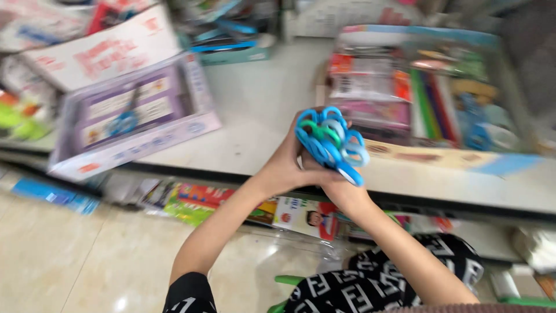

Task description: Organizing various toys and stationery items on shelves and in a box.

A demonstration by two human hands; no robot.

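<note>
Both my hands are clasped around a bunch of small scissors (330, 142) with blue, light blue and green ring handles, held in front of the white shelf edge. My left hand (286, 162) wraps the bunch from the left. From below and behind, my right hand (336, 182) grips the same bunch. The handles stick up and to the right above my fingers; the blades are hidden inside my hands. The picture is blurred by motion.
A purple and white display box (130, 119) with one blue pair of scissors lies tilted on the white shelf (260, 110) at left. A box of stationery packs (423, 87) stands at right. Colourful booklets (197, 203) fill the lower shelf. Tiled floor lies below left.
</note>
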